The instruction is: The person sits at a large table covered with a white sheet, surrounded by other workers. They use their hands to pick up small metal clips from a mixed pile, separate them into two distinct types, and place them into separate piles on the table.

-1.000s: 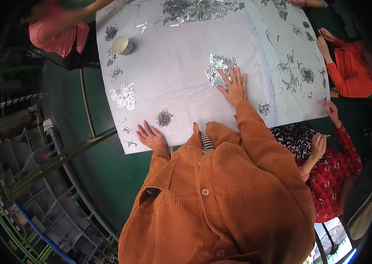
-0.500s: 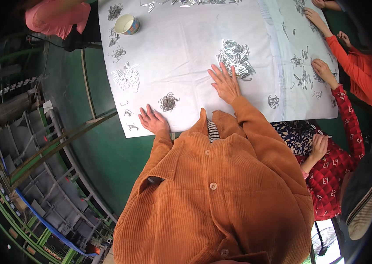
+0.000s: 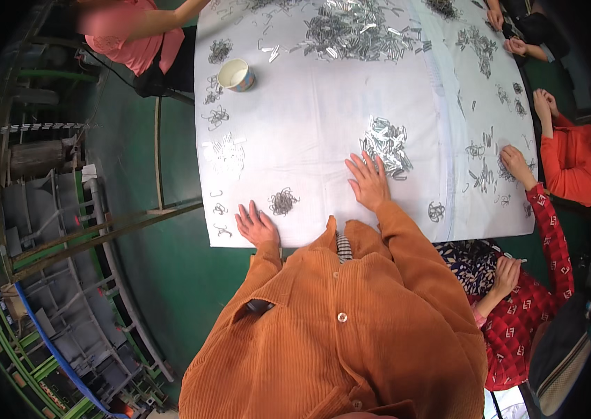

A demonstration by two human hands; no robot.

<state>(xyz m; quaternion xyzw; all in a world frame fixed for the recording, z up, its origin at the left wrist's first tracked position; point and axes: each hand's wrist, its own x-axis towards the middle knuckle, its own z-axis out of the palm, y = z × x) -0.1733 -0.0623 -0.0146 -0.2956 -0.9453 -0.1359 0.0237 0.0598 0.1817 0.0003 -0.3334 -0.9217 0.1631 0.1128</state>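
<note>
My left hand [image 3: 256, 224] lies open on the white table covering [image 3: 309, 119], near its front edge, with the fingers spread and holding nothing. Just to its right is a small heap of dark bent wire hooks [image 3: 284, 201]. My right hand [image 3: 369, 183] is also open and palm down. Its fingertips touch the near left side of a pile of narrow silvery metal strips or clips [image 3: 385, 145], whose exact kind I cannot make out. A few loose wire hooks [image 3: 220, 209] lie left of my left hand.
A larger heap of metal pieces [image 3: 358, 31] covers the far middle. A paper cup [image 3: 237, 75] stands at the far left, above a pale pile [image 3: 225, 155]. On the right, co-workers' hands [image 3: 515, 164] are at small wire heaps. A pink-sleeved person [image 3: 121, 31] is at the far left.
The view has tipped up, so the table appears lower and more of its far heap shows. My hands keep nearly the same places. The orange-sleeved co-worker's hands have drawn back together at the table's edge.
</note>
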